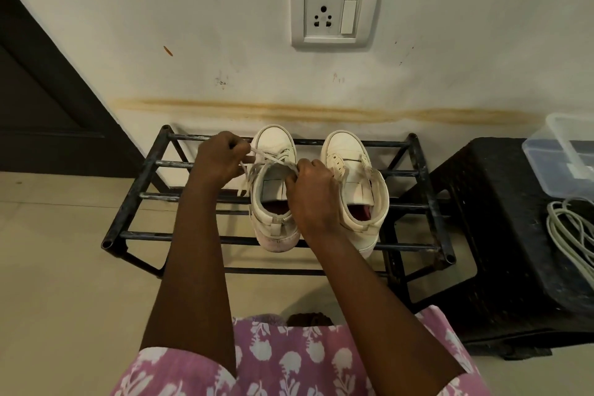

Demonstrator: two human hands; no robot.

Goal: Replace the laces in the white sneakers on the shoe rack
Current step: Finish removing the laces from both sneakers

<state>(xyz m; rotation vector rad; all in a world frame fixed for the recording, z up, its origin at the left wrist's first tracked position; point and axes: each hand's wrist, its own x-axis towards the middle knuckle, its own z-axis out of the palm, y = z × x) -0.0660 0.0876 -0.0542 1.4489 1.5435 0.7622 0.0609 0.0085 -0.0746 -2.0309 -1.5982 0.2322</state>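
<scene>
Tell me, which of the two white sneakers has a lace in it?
The left sneaker: a white lace crosses its eyelets, pinched by the left hand and right hand. The right sneaker has bare eyelets.

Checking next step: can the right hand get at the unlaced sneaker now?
Probably yes: the right hand is next to the unlaced sneaker, nothing between, but it must release the lace first.
</scene>
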